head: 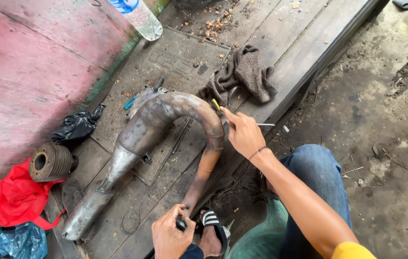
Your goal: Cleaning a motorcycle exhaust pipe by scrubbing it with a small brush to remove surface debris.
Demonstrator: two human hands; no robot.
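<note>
A curved, rusty metal exhaust pipe point(165, 120) with a fat chamber and a grey silencer end lies on a worn wooden platform point(280, 43). My left hand point(170, 235) is closed around the pipe's thin lower end, near my sandalled foot point(212, 230). My right hand point(244, 134) holds a thin tool with a yellow-and-black handle point(217, 105) against the top of the pipe's bend; a slim metal tip sticks out to the right of the hand.
A brown rag point(244, 72) lies behind the pipe. A finned engine cylinder point(50, 162), red cloth point(19, 199), black bag point(77, 125) and blue bag point(19, 242) sit at left. A plastic bottle point(139, 17) stands at top. Dirty concrete floor point(386, 144) lies right.
</note>
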